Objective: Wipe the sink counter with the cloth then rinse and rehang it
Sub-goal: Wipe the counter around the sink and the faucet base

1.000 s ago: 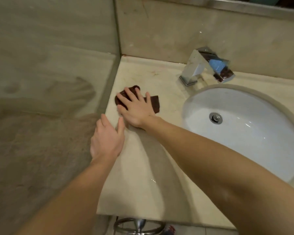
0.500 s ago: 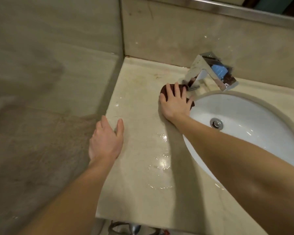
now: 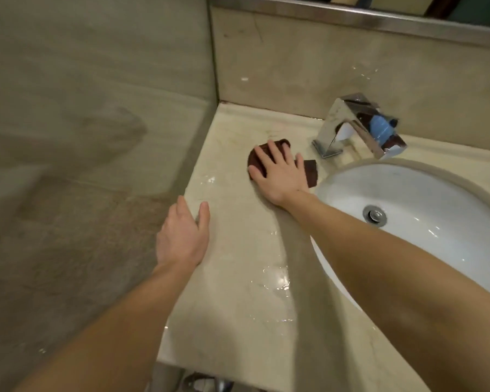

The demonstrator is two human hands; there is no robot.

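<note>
Nearest, the left hand [image 3: 183, 236] rests on the counter's [image 3: 238, 321] left edge, fingers relaxed, holding nothing. Beyond it and to its right, the right hand [image 3: 280, 172] presses flat, fingers spread, on the brown cloth [image 3: 311, 172]. The cloth's long axis runs left to right, its right end just beside the basin [image 3: 425, 190] rim. The basin shows only its drain [image 3: 375, 215] and wet glints. The faucet [image 3: 351, 128] stands just behind.

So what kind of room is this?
Most likely a bathroom. A white sink is set into a stone counter, a shiny tap stands behind it, and what looks like the bottom edge of a mirror runs along the wall above.
</note>
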